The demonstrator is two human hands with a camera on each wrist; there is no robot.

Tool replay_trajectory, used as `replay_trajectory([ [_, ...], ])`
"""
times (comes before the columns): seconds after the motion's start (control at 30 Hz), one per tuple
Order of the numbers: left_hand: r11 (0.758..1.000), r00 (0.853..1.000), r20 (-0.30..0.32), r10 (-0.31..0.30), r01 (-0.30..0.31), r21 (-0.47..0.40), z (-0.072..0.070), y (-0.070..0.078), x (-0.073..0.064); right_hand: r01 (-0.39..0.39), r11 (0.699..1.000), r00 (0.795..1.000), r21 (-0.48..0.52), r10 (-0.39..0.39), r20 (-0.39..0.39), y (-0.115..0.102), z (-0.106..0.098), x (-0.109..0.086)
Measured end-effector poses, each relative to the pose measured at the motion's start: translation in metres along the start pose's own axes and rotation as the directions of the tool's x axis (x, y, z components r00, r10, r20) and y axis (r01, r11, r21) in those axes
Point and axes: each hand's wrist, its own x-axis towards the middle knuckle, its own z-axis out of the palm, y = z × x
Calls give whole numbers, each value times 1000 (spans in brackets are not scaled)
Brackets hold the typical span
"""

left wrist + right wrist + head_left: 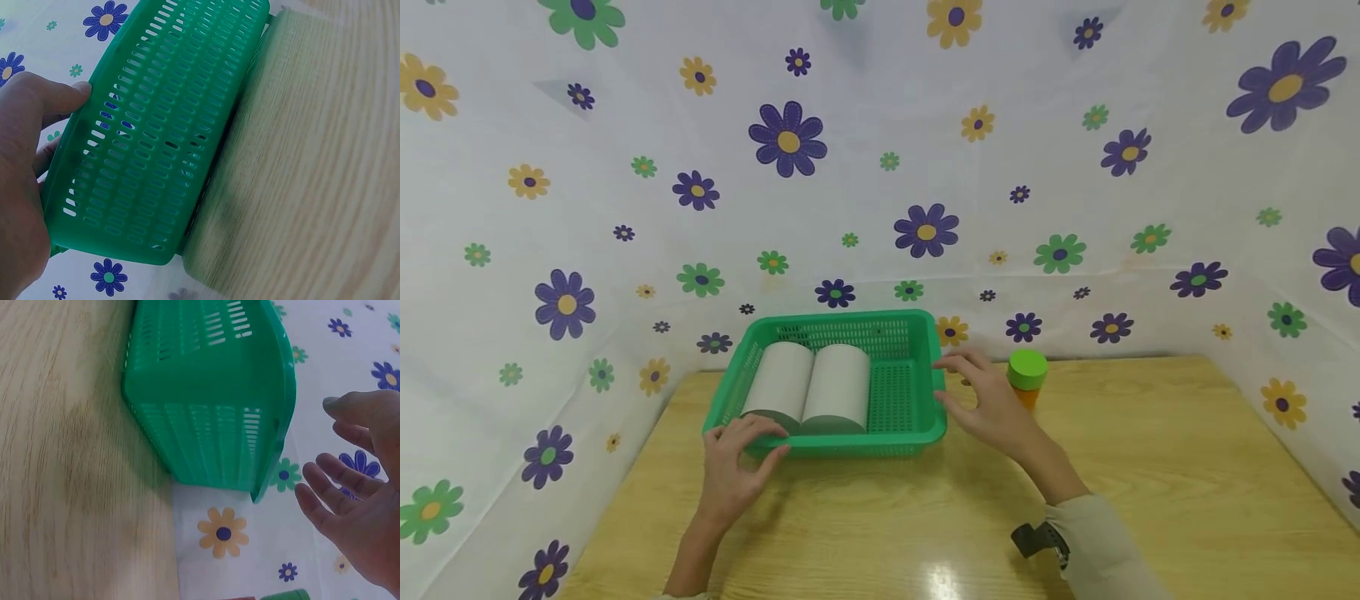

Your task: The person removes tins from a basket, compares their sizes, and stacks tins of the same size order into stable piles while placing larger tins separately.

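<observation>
A green plastic basket with slotted walls stands on the wooden table, near the wall at the back. Two white rolls lie side by side in its left and middle part; the right part shows bare mesh floor. My left hand grips the rim at the front left corner, its thumb on the near side and its fingers over the edge. Beside the right end of the basket is my right hand, thumb and fingers spread; in the right wrist view a gap shows between its fingertips and the rim.
An orange jar with a bright green lid stands just behind my right hand. White cloth with printed flowers hangs behind and at both sides of the table. A dark strap sticks out at my right sleeve.
</observation>
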Motion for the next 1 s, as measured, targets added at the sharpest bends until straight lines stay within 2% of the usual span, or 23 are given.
replay_trajectory([
  [0.17, 1000, 1000, -5, 5, -5, -8, -1, 0, 0, 1, 1000, 998, 2, -1, 62, -9, 8, 10],
  [0.3, 1000, 1000, -10, 14, -14, -6, -1, -1, 0, 18, 999, 994, -41, -13, 106, -15, 17, 19],
  [0.6, 1000, 1000, -1, 5, -5, -7, 1, 0, -1, -23, 998, 970, -50, 34, 240, -28, 35, 40],
  [0.7, 1000, 1000, -8, 16, -16, -8, 1, 1, 0, -51, 996, 954, -70, 69, 291, -32, 40, 49],
  [0.9, 1000, 1000, -17, 25, -25, -7, 1, 3, 1, -150, 984, 900, -96, 176, 400, -39, 51, 65],
  [1.0, 1000, 999, -19, 26, -26, -8, 1, 3, 1, -177, 979, 886, -99, 202, 417, -42, 56, 72],
])
